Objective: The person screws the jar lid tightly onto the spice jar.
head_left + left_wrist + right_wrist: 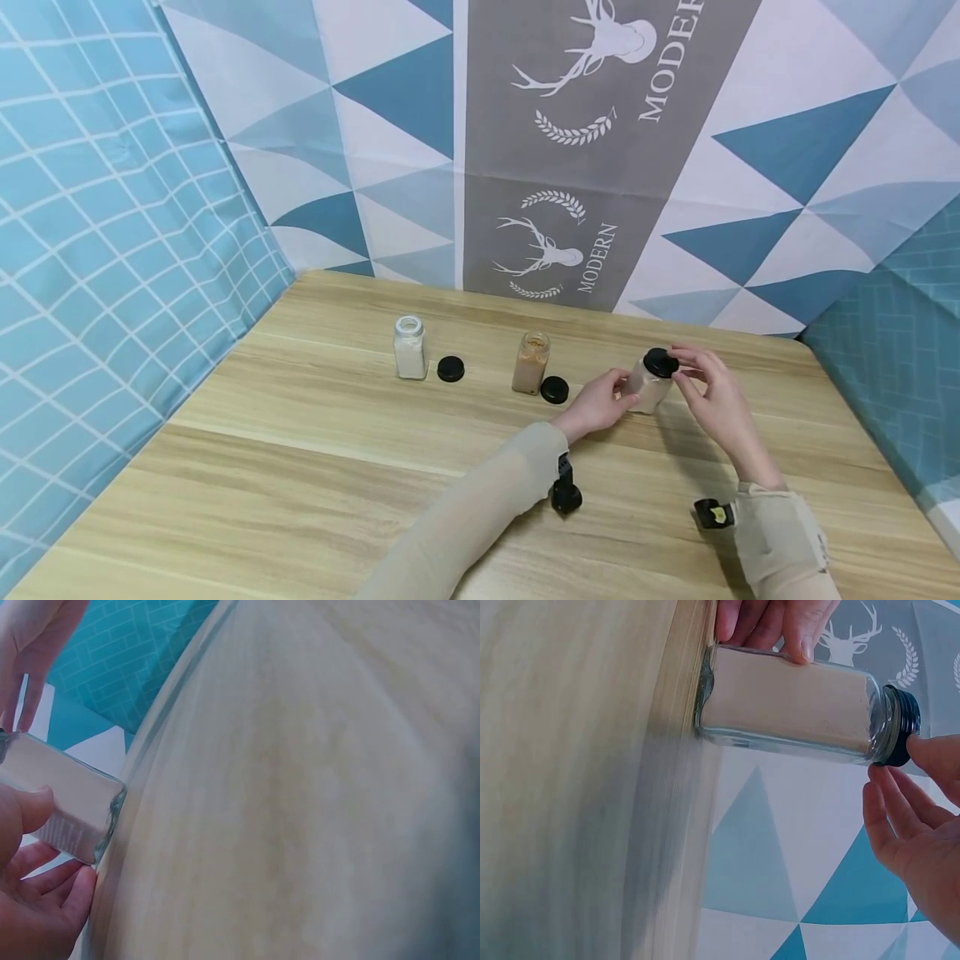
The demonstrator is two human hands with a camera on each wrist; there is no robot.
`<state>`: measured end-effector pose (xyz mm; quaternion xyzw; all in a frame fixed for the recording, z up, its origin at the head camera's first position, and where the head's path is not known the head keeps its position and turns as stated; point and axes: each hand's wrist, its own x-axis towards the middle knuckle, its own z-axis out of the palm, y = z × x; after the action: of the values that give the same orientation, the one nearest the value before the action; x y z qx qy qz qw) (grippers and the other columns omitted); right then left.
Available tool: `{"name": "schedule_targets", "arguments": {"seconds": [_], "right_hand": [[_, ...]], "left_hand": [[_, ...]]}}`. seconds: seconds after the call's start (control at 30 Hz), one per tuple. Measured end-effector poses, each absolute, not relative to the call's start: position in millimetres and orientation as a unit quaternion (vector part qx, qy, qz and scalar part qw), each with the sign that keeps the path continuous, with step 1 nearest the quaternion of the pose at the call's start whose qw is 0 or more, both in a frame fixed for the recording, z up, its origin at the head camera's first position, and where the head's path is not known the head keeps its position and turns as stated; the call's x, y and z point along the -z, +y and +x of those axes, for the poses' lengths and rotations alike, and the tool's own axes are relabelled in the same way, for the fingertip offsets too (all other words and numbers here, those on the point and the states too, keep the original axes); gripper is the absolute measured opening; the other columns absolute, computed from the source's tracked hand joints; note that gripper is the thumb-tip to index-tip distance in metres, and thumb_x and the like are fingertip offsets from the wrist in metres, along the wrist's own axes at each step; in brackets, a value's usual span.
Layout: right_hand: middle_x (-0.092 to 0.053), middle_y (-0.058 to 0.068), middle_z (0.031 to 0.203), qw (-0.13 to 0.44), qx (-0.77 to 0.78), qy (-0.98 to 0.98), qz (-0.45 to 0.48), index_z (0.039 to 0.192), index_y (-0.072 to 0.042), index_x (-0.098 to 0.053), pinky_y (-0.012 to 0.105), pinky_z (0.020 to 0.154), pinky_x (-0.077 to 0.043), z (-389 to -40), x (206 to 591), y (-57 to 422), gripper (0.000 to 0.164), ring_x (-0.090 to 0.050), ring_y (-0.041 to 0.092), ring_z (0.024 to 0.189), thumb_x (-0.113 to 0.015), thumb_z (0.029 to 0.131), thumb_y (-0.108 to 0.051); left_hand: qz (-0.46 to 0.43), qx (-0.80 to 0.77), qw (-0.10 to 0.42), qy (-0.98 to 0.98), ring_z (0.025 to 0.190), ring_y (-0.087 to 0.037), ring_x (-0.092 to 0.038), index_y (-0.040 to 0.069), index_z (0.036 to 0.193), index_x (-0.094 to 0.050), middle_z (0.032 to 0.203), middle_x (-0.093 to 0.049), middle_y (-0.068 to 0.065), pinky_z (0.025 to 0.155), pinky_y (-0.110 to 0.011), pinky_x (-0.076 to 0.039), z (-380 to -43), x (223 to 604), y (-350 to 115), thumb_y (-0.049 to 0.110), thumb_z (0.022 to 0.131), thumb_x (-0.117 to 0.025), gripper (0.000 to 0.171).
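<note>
A square glass jar of pale beige powder (787,701) stands at the right part of the table, its black lid (662,362) on top. My left hand (602,402) grips the jar's lower body, thumb on one side and fingers on the other, as the left wrist view shows. At the top, my right hand (711,396) pinches the lid between thumb and fingertips. Left of these, a jar of brown powder (531,367) stands uncapped with a black lid (555,389) beside it. Farther left, an uncapped jar of white powder (410,354) has another black lid (451,368) next to it.
The wooden table (300,483) reaches back to a patterned cloth backdrop (405,167). Blue checked cloth (112,208) hangs along the left edge and teal cloth (900,333) along the right. A small black device sits at each wrist.
</note>
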<state>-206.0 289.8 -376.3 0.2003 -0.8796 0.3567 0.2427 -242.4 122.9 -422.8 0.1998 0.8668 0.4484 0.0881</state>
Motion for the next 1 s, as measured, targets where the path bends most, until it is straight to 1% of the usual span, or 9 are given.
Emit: {"name": "schedule_targets", "arguments": {"seconds": [0.1,0.23,0.47,0.5,0.6,0.7,0.8,1.0], "right_hand": [[-0.054,0.021,0.118,0.246,-0.346,-0.885,0.192,0.113,0.006,-0.056,0.001,0.077,-0.037,-205.8,376.4,291.2,0.029,-0.045,-0.012,0.095,-0.055,0.084,0.010],[-0.059,0.020,0.111,0.245,-0.330,-0.895,0.176,0.114,0.003,-0.057,0.004,0.070,-0.038,-204.7,375.0,291.8,0.028,-0.047,-0.008,0.088,-0.055,0.086,0.004],[-0.060,0.017,0.101,0.228,-0.319,-0.908,0.145,0.117,-0.001,-0.057,0.014,0.054,-0.039,-202.8,372.2,291.3,0.029,-0.040,-0.014,0.083,-0.056,0.088,-0.004],[-0.060,0.017,0.101,0.227,-0.318,-0.910,0.142,0.117,-0.001,-0.057,0.015,0.053,-0.039,-202.7,371.9,291.3,0.029,-0.040,-0.014,0.083,-0.056,0.088,-0.004],[-0.060,0.016,0.102,0.226,-0.316,-0.911,0.136,0.116,-0.002,-0.057,0.015,0.056,-0.038,-202.1,371.5,292.0,0.028,-0.040,-0.013,0.083,-0.056,0.088,-0.005],[-0.060,0.015,0.104,0.233,-0.318,-0.909,0.136,0.115,-0.001,-0.058,0.014,0.063,-0.038,-202.1,372.0,293.1,0.027,-0.043,-0.011,0.084,-0.057,0.088,-0.003],[-0.060,0.015,0.102,0.241,-0.319,-0.906,0.140,0.114,0.001,-0.058,0.015,0.069,-0.038,-202.2,372.4,293.7,0.028,-0.044,-0.010,0.084,-0.057,0.087,-0.001],[-0.058,0.015,0.095,0.238,-0.311,-0.909,0.142,0.119,0.002,-0.056,0.008,0.067,-0.036,-202.3,371.3,294.4,0.032,-0.040,-0.015,0.082,-0.056,0.087,0.000]], "left_hand": [[0.201,-0.449,0.089,0.866,0.115,-0.013,-0.052,0.011,0.131,-0.045,0.126,-0.055,-0.004,0.092,-0.020,-0.042,-242.5,422.9,122.6,0.029,0.091,-0.054,0.044],[0.198,-0.452,0.093,0.865,0.115,-0.013,-0.052,0.011,0.131,-0.045,0.127,-0.054,-0.004,0.092,-0.020,-0.042,-242.3,422.6,122.1,0.029,0.091,-0.054,0.044],[0.196,-0.451,0.094,0.866,0.115,-0.013,-0.051,0.012,0.131,-0.045,0.127,-0.054,-0.003,0.093,-0.021,-0.042,-242.5,422.2,122.5,0.029,0.091,-0.054,0.044],[0.196,-0.450,0.093,0.866,0.115,-0.013,-0.052,0.012,0.131,-0.045,0.127,-0.055,-0.003,0.093,-0.021,-0.042,-242.4,422.1,122.4,0.029,0.091,-0.054,0.044],[0.197,-0.450,0.090,0.866,0.115,-0.013,-0.052,0.011,0.130,-0.046,0.126,-0.055,-0.004,0.093,-0.021,-0.042,-241.6,421.6,122.5,0.029,0.091,-0.055,0.044],[0.196,-0.452,0.092,0.865,0.116,-0.013,-0.051,0.011,0.130,-0.046,0.127,-0.055,-0.004,0.093,-0.021,-0.042,-241.1,421.7,122.5,0.029,0.091,-0.055,0.044],[0.193,-0.456,0.096,0.863,0.116,-0.013,-0.051,0.012,0.130,-0.046,0.127,-0.054,-0.003,0.093,-0.021,-0.042,-241.4,422.7,122.7,0.029,0.091,-0.055,0.044],[0.190,-0.455,0.092,0.865,0.116,-0.012,-0.051,0.013,0.130,-0.045,0.127,-0.054,-0.002,0.093,-0.021,-0.042,-243.2,424.4,123.8,0.030,0.091,-0.055,0.044]]}}
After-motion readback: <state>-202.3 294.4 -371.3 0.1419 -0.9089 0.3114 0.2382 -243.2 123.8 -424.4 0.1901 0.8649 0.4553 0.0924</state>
